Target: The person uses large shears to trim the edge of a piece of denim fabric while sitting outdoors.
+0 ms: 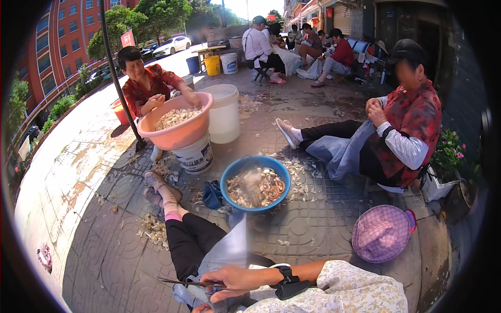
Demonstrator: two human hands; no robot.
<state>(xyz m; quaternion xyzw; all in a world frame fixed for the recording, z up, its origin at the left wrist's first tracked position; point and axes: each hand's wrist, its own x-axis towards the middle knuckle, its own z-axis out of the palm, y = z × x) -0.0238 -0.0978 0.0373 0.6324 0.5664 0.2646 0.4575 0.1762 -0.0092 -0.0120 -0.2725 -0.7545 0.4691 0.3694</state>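
Note:
My right hand [236, 281], with a black band on its wrist, is closed around a pair of dark, slim scissors [180, 283] whose points face left. It is above my lap, over grey-blue cloth [222, 255]. Only some fingers of my left hand [201, 309] show at the lower edge, just below the scissors; the rest is cut off. Beyond my legs stands a blue basin [224, 183] of pale pieces that look like garlic, partly smeared by motion blur.
A person [412, 120] sits at the right, near a purple checked hat [383, 233]. Across from me another person [143, 83] reaches into a pink basin [180, 136] on a bucket [195, 156]. Dry peelings [155, 232] litter the paving. A white bucket [225, 117] stands behind.

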